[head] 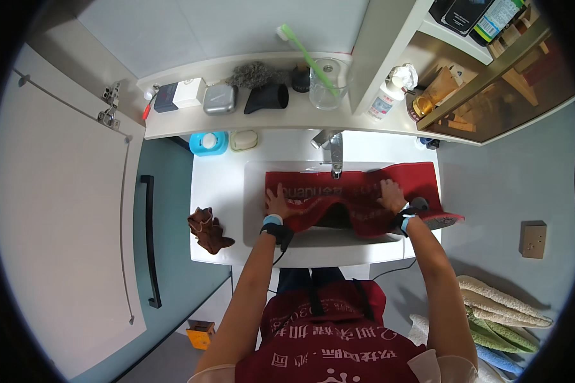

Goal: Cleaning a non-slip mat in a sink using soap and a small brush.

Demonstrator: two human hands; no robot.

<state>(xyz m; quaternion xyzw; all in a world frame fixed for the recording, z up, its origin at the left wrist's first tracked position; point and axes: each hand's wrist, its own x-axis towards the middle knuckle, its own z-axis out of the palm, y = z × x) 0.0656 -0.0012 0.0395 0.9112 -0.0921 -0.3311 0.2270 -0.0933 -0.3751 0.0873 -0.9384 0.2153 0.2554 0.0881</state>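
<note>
A red mat with a dark underside and printed writing (354, 186) lies partly in the white sink basin (255, 210), its right part over the rim onto the counter. On the mat's left part rests my left hand (279, 203), fingers spread. Farther right, my right hand (392, 195) presses on the mat with its fingers apart. Between the hands the near edge rises in a fold. The chrome faucet (336, 155) stands over the mat's far edge. Whether water runs is not plain. Both wrists wear dark straps over light blue bands.
A crumpled brown cloth (209, 230) lies on the left counter. Behind the basin are a blue soap dish (209, 143) and a soap bar (244, 140). The shelf above holds a glass (327, 91) with a green toothbrush. Towels (500, 306) hang at lower right.
</note>
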